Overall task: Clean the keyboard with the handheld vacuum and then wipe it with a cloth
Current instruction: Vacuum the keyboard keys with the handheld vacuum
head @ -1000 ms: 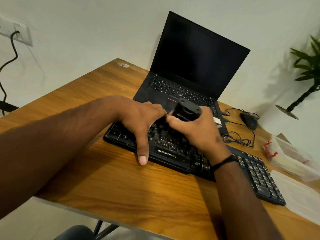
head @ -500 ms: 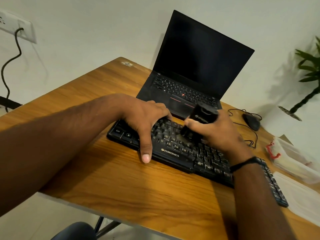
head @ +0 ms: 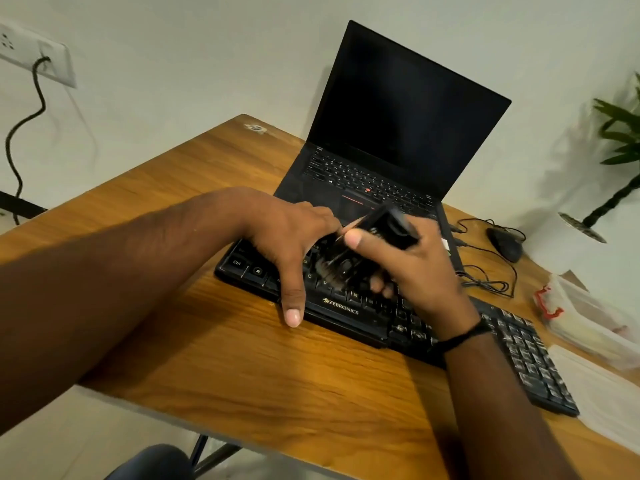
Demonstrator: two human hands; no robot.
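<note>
Over the keyboard (head: 349, 311), my right hand (head: 412, 268) grips the handheld vacuum (head: 374, 244); unswept keys run rightward along its length, while my left hand (head: 287, 244) presses flat.

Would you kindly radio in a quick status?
Left hand flat on keyboard, steadying. Right hand gripping handheld vacuum, brush on keys. Nothing in the way.

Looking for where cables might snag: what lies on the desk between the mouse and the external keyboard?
In the head view, the mouse's thin black cable lies in loose loops on the bare wood, beside the keyboard.
</note>
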